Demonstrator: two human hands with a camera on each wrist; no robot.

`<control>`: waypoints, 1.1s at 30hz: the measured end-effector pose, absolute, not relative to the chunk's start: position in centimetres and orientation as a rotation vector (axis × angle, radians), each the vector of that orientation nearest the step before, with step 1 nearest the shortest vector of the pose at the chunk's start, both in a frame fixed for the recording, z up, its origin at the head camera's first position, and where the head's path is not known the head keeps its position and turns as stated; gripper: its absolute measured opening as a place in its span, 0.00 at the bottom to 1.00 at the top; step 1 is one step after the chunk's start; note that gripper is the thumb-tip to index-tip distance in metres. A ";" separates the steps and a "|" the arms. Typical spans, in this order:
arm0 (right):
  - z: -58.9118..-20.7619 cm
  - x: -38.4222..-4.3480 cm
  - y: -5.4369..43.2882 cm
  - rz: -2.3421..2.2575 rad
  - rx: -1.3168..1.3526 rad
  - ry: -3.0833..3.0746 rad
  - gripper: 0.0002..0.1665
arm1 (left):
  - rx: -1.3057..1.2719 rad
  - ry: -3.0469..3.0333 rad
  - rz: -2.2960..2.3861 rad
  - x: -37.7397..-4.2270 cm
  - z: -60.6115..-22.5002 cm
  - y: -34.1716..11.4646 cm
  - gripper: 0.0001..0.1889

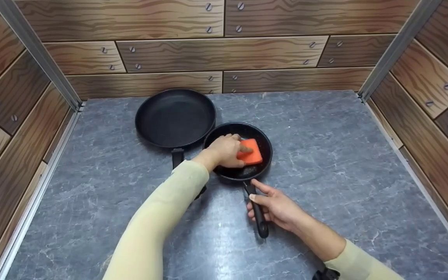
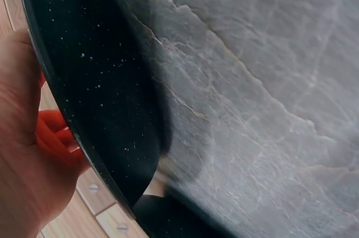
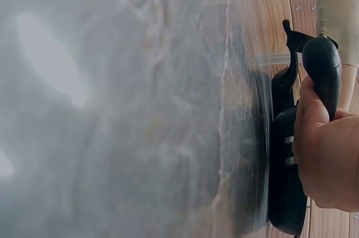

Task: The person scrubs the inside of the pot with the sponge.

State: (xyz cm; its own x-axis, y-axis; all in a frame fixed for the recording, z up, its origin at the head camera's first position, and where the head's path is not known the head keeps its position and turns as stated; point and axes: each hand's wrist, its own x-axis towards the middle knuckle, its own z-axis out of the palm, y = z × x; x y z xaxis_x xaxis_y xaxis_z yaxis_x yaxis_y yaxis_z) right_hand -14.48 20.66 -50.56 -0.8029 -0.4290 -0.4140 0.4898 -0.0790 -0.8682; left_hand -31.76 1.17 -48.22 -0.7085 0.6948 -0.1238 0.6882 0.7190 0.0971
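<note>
My left hand [image 1: 226,151] reaches into a small black frying pan [image 1: 266,151] and grips an orange sponge [image 1: 256,157] against its inside, one finger lying across the top. In the left wrist view, the white-flecked outer side of the pan [image 2: 101,81] hides part of that hand [image 2: 28,148], and orange shows beyond the rim. With my right hand [image 1: 280,208] I hold the pan's black handle [image 1: 262,223], thumb on its upper side and fingers around beneath. The right wrist view shows the same hand [image 3: 331,154] wrapped at the handle [image 3: 322,69].
A larger black frying pan [image 1: 175,118] lies behind and to the left, close against the small one. Its handle [image 1: 177,157] points toward me, partly covered by my left sleeve [image 1: 169,210]. Wood-patterned walls [image 1: 220,54] enclose the grey marbled tabletop [image 1: 344,167] at the back and sides.
</note>
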 end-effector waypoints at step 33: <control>-50.6 -14.5 20.6 -1.951 0.093 1.606 0.47 | 1.060 2.843 -0.350 -32.7 -46.8 -1.1 0.24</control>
State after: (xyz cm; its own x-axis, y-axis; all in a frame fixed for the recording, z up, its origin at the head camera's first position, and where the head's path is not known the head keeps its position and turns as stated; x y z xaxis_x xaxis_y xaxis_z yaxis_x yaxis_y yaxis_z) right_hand -14.53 20.60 -50.60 -0.8156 -0.4014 -0.4168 0.4862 -0.0848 -0.8697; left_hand -32.65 -1.06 -46.78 -0.7557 0.6351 -0.1602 0.6550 0.7332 -0.1828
